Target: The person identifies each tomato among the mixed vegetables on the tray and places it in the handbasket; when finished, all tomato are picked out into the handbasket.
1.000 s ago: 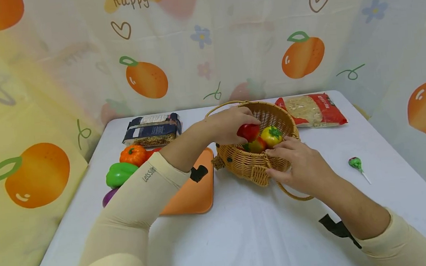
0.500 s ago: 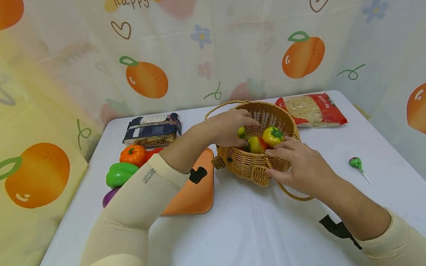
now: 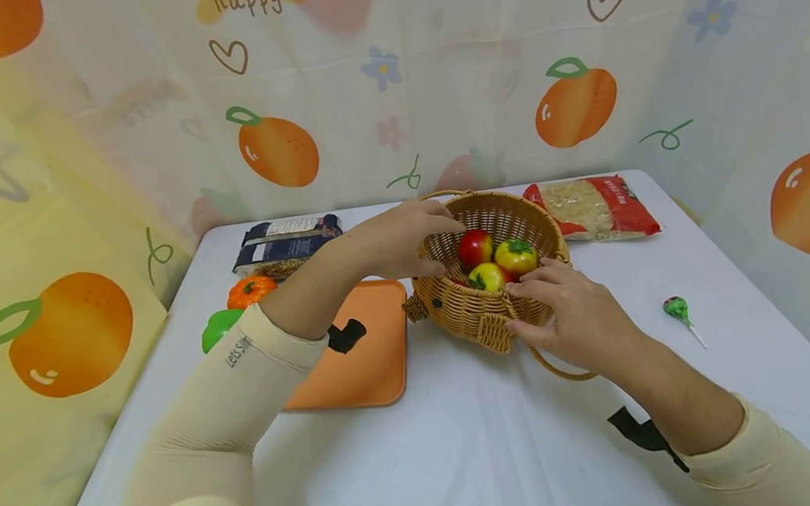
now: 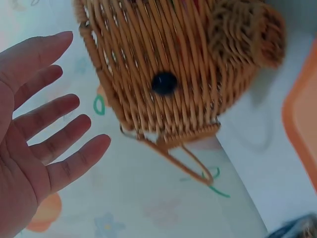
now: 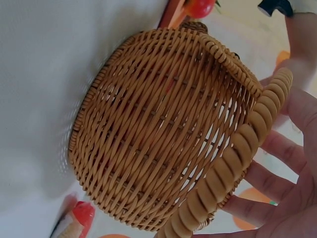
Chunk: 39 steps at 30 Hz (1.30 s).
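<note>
In the head view, an animal-shaped wicker basket [image 3: 462, 316] stands on the white table. Inside it lie a red apple [image 3: 473, 247], a yellow fruit with a green leafy top [image 3: 516, 258] and a yellow-red fruit [image 3: 487, 277]. My left hand [image 3: 404, 241] is over the basket's left rim, holding nothing; the left wrist view shows its fingers [image 4: 74, 166] spread and loosely extended beside the wicker. My right hand [image 3: 578, 311] holds the near right rim, fingers over the edge and thumb outside. From the right wrist, the handle [image 5: 242, 148] hides some fingertips.
Left of the basket lies an orange tray [image 3: 374, 365]. Beyond my left sleeve are a toy pumpkin [image 3: 251, 292] and a green pepper [image 3: 220, 329]. A dark grain bag [image 3: 284, 246] and a red-ended bag [image 3: 592, 208] lie at the back. A lollipop [image 3: 677, 311] is at right.
My left hand has let go of the red apple inside the basket and drawn back left to the rim. The fruit beneath shifted slightly. My right hand has stayed on the rim.
</note>
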Each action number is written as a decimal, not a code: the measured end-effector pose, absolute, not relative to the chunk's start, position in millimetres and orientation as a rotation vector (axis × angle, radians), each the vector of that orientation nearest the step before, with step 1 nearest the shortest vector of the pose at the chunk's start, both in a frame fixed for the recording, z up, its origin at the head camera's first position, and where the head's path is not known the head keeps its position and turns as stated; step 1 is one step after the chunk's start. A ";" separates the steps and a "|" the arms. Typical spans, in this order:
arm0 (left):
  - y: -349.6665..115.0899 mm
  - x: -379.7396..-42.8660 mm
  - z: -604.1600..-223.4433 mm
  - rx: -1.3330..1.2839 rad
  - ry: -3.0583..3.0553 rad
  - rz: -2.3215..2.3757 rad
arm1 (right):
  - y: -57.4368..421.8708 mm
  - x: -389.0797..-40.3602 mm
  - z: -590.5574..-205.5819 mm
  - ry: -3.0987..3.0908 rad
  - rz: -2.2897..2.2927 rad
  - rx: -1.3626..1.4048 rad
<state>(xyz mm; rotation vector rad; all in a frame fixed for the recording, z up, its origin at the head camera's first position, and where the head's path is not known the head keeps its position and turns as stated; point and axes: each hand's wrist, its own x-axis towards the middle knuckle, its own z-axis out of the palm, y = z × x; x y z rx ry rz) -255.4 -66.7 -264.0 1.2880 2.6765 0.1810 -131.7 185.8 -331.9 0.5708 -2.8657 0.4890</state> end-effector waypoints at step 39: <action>-232.1 -272.1 -332.0 0.703 2.708 -0.079 | 184.2 -130.5 -335.9 -2.812 0.494 0.590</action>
